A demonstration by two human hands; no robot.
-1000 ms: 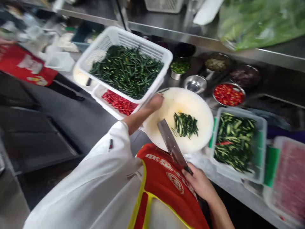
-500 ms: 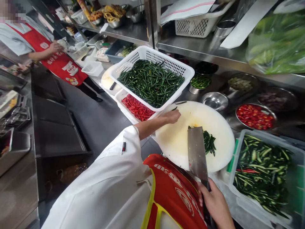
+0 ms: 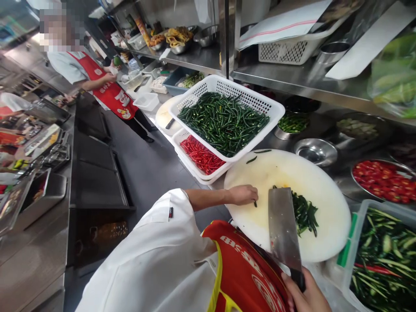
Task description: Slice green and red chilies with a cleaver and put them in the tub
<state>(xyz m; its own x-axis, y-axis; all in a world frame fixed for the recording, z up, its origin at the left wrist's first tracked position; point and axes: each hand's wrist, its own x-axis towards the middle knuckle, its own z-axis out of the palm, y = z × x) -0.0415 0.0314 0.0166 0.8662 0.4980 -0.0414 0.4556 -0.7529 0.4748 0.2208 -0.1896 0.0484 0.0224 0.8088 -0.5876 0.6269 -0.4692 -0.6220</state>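
Note:
My left hand is closed over the left part of the round white cutting board, a green chili pepper poking out below its fingers. In my right hand, at the bottom right, is the handle of a cleaver. Its broad blade lies over the board, partly covering a pile of sliced green chilies. Two loose chilies rest near the board's far edge. Beyond the board stands a white perforated basket full of whole green chilies.
Below the basket sits a tray of red chilies. Right of the board are a clear tub of cut green chilies, a bowl of red pieces and a metal bowl. A steel shelf runs above. A person in a red apron stands far left.
My left hand has come from the board's far left edge nearer to the cleaver, with a green chili in it. The view has swung left; the cleaver stays over the board.

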